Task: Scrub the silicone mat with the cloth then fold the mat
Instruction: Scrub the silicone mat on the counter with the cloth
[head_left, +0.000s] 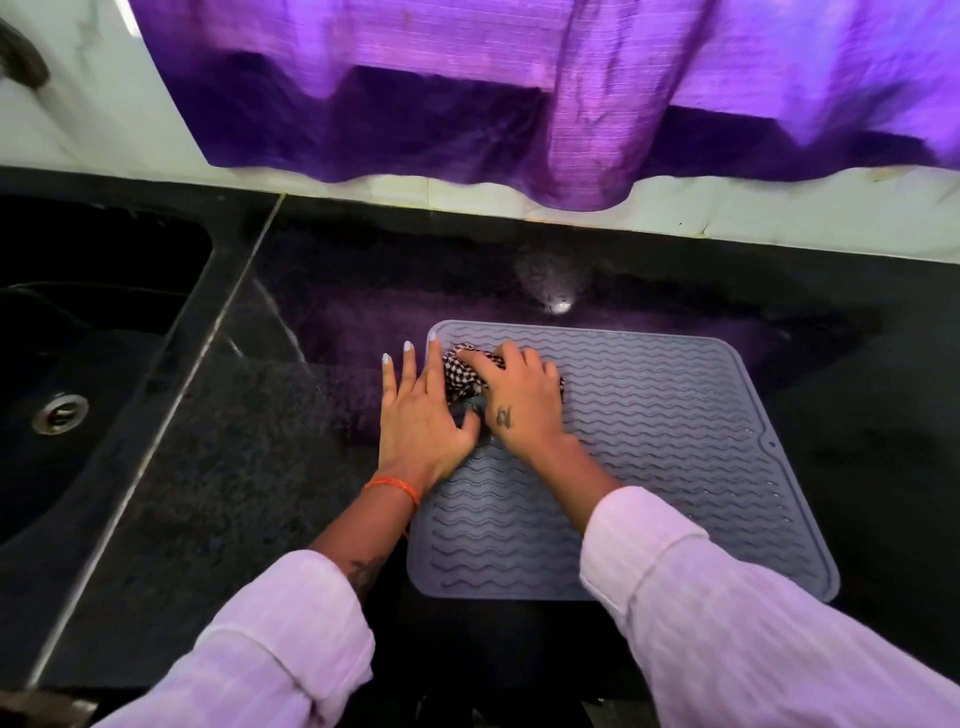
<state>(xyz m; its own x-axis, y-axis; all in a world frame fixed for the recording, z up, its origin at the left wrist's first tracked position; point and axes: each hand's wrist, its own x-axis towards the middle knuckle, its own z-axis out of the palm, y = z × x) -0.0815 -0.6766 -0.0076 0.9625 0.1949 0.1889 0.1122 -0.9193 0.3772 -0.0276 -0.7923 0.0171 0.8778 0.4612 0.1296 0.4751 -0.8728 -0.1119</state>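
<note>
One silicone mat (649, 441), grey with wavy ridges, lay flat on the black bench (234, 441), its far left corner just beside the hands. One cloth (462, 371), black-and-white checked and bunched up, sat on the mat near that corner. Two hands were in view. The right hand (511, 395) lay over the cloth with its fingers curled down on it, gripping it against the mat. The left hand (418, 410) rested flat with straight, spread fingers across the mat's left edge, partly on the bench, its thumb touching the mat; it held nothing. One orange thread band (395, 488) circled the left wrist. One sink (88, 332) was set into the bench at the left, with a single metal drain (60, 413) in its basin; I could not tell whether anything else lay in it. One purple curtain (571, 93) hung over the white wall behind.
</note>
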